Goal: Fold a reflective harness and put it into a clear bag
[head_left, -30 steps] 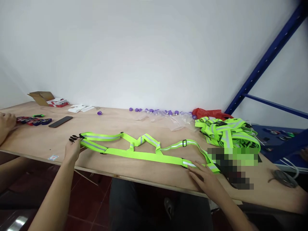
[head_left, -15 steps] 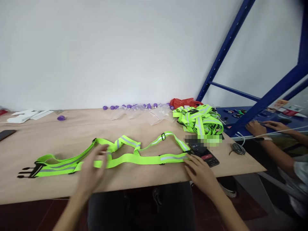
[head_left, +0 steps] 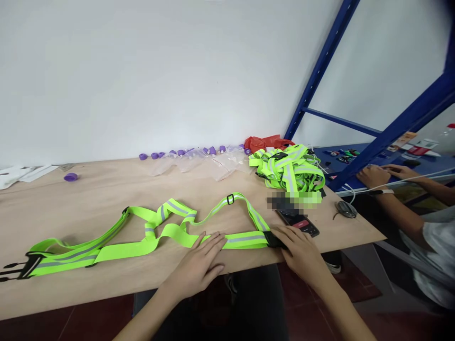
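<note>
A neon-yellow reflective strap harness (head_left: 124,251) with grey stripes lies spread along the table. Its black prong buckle (head_left: 31,265) points left, and a black slider (head_left: 231,199) sits on the raised upper strap. My left hand (head_left: 199,265) lies over the lower strap right of the harness's middle, fingers stretched out, not closed round it. At the harness's right end, my right hand (head_left: 298,248) rests with its fingers extended over a black buckle piece (head_left: 273,239), partly covering it.
A heap of similar neon straps (head_left: 291,170) stands at the back right, before a red plastic bag (head_left: 266,142). A phone (head_left: 302,222) lies beside my right hand. Clear bags (head_left: 220,163) and purple caps (head_left: 70,176) lie farther back. Another person's hands (head_left: 375,176) are at the blue table.
My left hand has come down from above the harness and moved right onto the lower strap. My right hand stays at the right end. The view has shifted slightly right.
</note>
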Demonstrator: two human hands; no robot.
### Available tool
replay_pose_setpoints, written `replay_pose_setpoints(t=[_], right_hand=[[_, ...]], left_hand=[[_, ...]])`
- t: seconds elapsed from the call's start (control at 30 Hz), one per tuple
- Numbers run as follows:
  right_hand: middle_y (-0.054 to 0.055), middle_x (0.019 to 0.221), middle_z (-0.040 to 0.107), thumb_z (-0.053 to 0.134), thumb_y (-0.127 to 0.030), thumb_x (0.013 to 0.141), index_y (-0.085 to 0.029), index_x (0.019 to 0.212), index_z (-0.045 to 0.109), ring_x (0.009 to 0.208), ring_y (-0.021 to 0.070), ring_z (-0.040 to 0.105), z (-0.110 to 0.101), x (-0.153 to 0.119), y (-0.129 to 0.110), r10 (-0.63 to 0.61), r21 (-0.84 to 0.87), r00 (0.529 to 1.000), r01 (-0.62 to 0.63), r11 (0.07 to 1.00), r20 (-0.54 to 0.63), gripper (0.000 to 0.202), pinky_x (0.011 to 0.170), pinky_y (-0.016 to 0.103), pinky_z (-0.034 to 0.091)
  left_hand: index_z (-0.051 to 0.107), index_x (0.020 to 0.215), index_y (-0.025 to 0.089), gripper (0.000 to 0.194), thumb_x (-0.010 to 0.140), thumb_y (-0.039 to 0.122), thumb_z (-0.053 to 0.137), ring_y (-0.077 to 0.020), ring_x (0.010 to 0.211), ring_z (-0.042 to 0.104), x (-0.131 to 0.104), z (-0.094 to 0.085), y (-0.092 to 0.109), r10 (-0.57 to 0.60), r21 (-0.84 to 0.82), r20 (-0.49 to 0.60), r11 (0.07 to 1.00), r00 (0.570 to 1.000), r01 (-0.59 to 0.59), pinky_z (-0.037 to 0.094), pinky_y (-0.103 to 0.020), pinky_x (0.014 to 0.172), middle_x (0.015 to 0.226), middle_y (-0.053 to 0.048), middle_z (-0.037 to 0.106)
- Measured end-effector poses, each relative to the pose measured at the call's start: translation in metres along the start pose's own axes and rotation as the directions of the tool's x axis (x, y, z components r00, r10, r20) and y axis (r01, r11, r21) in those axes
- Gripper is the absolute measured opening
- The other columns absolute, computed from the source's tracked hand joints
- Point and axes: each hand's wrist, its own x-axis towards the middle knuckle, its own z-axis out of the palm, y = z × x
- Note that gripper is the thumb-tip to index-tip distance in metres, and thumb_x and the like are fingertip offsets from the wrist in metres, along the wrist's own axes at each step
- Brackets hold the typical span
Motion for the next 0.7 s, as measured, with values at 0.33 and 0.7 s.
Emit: replay_pose_setpoints(t=[0.33,0.7], right_hand=[[0.005,0.11,0.076,0.047,-0.027,0.092,-0.029,0.135,0.062,0.075,0.0198,0.072,-0.033,0.022,0.015,0.312,0.386,0.946,-0.321,0.865,0.087,0.045,0.062,0.026,0.055],[0.013,0.138,0.063,0.044,-0.035,0.098,-0.021,0.148,0.047,0.126,0.0293,0.061,-0.029,0.07,0.011,0.218,0.267,0.97,-0.184,0.946,-0.106,0.051,0.101,0.043,0.052]], left_hand=[[0.024,0.159,0.024,0.07,0.098,0.041,0.054,-0.0312,0.153,0.011,0.016,0.014,0.004,-0.019,0.038,0.028,0.999,0.999,0.018,0.025,-0.053,0.122,0.166,-0.013,0.013],[0.027,0.156,0.007,0.081,0.098,0.061,0.043,-0.0351,0.153,0.009,0.1,0.047,0.06,0.001,-0.035,-0.024,0.999,1.0,-0.002,0.017,-0.052,0.124,0.164,-0.024,0.015]])
